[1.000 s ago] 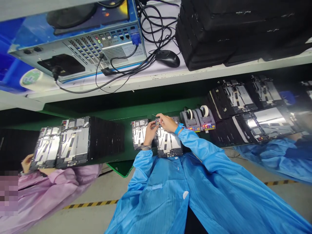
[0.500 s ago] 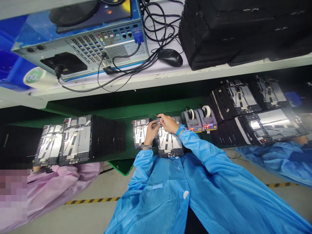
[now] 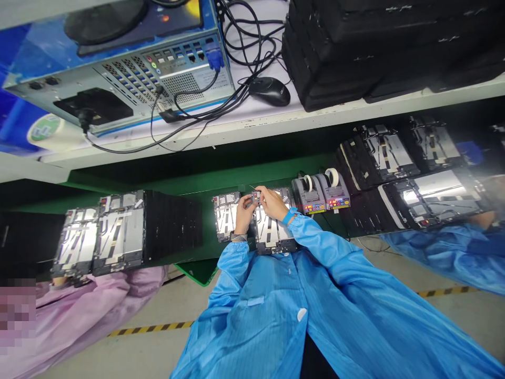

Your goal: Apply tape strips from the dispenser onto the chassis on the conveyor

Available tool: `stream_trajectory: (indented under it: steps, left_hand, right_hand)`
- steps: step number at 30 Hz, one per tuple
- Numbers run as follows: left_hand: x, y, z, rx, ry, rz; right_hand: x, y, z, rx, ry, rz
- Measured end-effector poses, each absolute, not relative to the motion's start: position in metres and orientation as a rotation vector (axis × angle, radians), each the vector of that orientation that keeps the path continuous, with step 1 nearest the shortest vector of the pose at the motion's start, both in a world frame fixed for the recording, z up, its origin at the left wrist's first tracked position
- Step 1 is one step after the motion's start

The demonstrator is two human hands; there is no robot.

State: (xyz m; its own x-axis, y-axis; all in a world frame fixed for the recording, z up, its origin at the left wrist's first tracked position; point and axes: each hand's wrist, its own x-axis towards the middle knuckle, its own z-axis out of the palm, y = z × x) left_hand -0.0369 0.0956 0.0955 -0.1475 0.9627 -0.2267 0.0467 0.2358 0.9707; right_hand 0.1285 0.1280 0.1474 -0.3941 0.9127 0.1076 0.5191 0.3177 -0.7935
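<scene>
A small rectangular circuit module with coloured components point(image 3: 256, 197) is held in a narrow pinch at the centre of the frame, between the fingertips of the left hand point(image 3: 244, 214) and the right hand point(image 3: 272, 203). A thin metal sliver point(image 3: 251, 187) projects toward the upper left from the module, though what it is and how it is held are too small to tell. Directly beneath the hands lie two opened tablet housings with silver metal panels point(image 3: 226, 216) point(image 3: 274, 231), set on a dark green workbench point(image 3: 236, 180). Because the module is so small and is gripped only at the fingertips, a slight loss of pressure could let it drop into the housings, where it could be lost among the exposed parts or could damage them. The sharp-looking sliver could scratch the metal panels or snag a finger if the hands were to slip. Just to the right, two grey tape dispensers with lit red displays point(image 3: 320, 193) stand close enough to be knocked by the right elbow or the sleeve of the blue antistatic coat point(image 3: 315, 295), and such a knock could jolt the grip.
</scene>
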Motion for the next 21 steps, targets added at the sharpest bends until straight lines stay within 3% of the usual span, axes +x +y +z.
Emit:
stream_trajectory:
  steps: [3, 9, 21]
  left_hand:
    - [-0.036, 0.095, 0.098, 1.044, 1.464, 1.102]
    - [-0.035, 0.092, 0.106, 1.141, 1.504, 1.156]
    - [-0.038, 0.092, 0.098, 1.228, 1.468, 1.160]
  right_hand:
    - [0.129, 0.116, 0.157, -1.225, -1.744, 1.145]
    - [0.128, 0.071, 0.174, -0.852, -0.714, 2.031]
    - [0.121, 0.060, 0.167, -0.693, -0.077, 2.214]
